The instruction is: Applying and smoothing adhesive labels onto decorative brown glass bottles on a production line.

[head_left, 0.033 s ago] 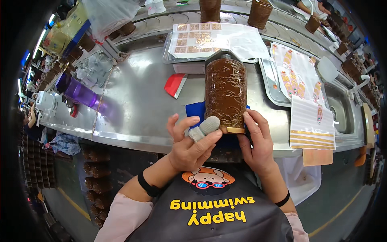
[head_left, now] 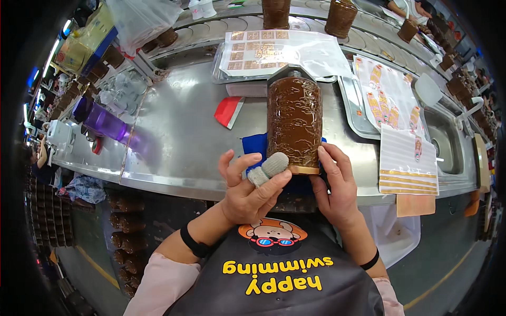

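Observation:
A brown glazed, relief-patterned jar (head_left: pixel 294 118) lies before me with its near end toward me, over a blue cloth (head_left: pixel 255 143). Around that near end runs a gold band (head_left: pixel 304 170). My left hand (head_left: pixel 247 192) grips the jar's lower left: the thumb tip presses by the band, and a finger in a grey knit cover (head_left: pixel 274 164) rests against the side. Its other fingers stick out, curled. My right hand (head_left: pixel 337 187) holds the lower right edge between fingers and thumb. Whatever sits under the jar is mostly hidden.
Sheets of gold decals (head_left: pixel 258 50) lie on a tray beyond the jar. More decal sheets (head_left: pixel 408 158) overhang the right table edge near a sink (head_left: pixel 445 142). A red-and-white packet (head_left: pixel 229 111) and purple bottle (head_left: pixel 105 118) are leftward. Brown jars (head_left: pixel 340 18) stand on the conveyor behind.

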Demonstrator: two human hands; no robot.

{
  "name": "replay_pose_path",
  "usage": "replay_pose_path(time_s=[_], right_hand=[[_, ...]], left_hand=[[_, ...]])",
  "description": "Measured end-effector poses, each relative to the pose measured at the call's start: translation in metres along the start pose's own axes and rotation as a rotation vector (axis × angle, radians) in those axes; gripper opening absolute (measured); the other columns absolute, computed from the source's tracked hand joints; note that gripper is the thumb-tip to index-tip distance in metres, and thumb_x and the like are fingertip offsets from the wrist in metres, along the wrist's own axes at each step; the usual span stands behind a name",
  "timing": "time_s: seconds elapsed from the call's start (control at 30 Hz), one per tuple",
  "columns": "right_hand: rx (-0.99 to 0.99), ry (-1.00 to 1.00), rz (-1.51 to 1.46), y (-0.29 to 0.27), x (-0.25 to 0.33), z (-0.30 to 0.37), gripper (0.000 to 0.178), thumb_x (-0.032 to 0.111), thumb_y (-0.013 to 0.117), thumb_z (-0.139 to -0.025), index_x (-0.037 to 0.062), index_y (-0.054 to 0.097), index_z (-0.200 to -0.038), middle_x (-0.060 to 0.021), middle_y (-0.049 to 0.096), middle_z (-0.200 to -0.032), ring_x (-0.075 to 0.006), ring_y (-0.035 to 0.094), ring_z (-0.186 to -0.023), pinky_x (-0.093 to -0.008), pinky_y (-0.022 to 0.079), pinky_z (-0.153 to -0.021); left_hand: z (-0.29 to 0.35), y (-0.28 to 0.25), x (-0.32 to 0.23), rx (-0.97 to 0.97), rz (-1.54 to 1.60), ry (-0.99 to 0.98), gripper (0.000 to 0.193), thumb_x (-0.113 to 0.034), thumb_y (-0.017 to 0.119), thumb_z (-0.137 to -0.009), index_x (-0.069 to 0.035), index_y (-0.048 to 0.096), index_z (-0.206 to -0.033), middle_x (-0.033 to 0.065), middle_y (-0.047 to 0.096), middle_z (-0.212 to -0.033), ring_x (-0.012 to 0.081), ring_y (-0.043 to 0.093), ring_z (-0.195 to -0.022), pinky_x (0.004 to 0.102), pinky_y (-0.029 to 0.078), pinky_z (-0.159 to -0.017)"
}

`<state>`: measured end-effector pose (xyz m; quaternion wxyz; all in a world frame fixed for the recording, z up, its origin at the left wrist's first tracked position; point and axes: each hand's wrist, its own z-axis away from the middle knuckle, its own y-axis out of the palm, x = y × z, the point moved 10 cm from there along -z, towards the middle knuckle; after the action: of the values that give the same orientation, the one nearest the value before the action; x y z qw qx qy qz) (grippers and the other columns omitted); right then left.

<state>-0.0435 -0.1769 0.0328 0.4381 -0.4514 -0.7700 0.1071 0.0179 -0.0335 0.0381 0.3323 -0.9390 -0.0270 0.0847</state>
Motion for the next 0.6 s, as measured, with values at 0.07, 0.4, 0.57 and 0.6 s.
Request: replay_pose_path(time_s=[0.07, 0.4, 0.57, 0.6], right_hand=[[-0.002, -0.001, -0.002, 0.001, -0.001, 0.0, 0.057, -0.008, 0.064, -0.075, -0.003, 0.05, -0.131, -0.0226, 0.05, -0.127, -0.0355, 0.053, -0.111, -0.0402, 0.045, -0.094], [0.016, -0.02, 0.032, 0.001, -0.001, 0.001, 0.053, -0.008, 0.062, -0.081, -0.003, 0.048, -0.132, -0.0228, 0.049, -0.129, -0.0356, 0.054, -0.115, -0.0392, 0.048, -0.092], [0.017, -0.027, 0.026, 0.001, 0.001, 0.001, 0.054, -0.008, 0.061, -0.08, -0.0035, 0.048, -0.132, -0.0234, 0.048, -0.13, -0.0351, 0.054, -0.113, -0.0389, 0.048, -0.091], [0.021, -0.025, 0.023, 0.002, 0.001, 0.001, 0.054, -0.009, 0.061, -0.08, -0.0036, 0.048, -0.132, -0.0236, 0.048, -0.13, -0.035, 0.055, -0.113, -0.0388, 0.048, -0.091]], left_hand=[[-0.002, 0.002, -0.001, 0.008, -0.005, 0.004, 0.025, -0.015, 0.065, -0.084, -0.015, 0.069, -0.11, 0.0055, 0.064, -0.113, 0.0291, 0.044, -0.119, 0.0524, 0.019, -0.109], [0.001, -0.002, 0.014, 0.008, 0.084, -0.139, 0.034, -0.022, 0.064, -0.085, -0.014, 0.068, -0.118, 0.0047, 0.064, -0.116, 0.0254, 0.041, -0.116, 0.0502, 0.021, -0.106], [-0.001, 0.001, 0.002, 0.002, -0.008, -0.055, 0.036, -0.019, 0.066, -0.081, -0.016, 0.069, -0.117, -0.0011, 0.065, -0.111, 0.0229, 0.042, -0.113, 0.0492, 0.021, -0.105], [-0.002, 0.0, 0.001, -0.012, -0.017, -0.04, 0.036, -0.019, 0.066, -0.08, -0.016, 0.07, -0.116, -0.0014, 0.065, -0.11, 0.0225, 0.043, -0.112, 0.0492, 0.022, -0.105]])
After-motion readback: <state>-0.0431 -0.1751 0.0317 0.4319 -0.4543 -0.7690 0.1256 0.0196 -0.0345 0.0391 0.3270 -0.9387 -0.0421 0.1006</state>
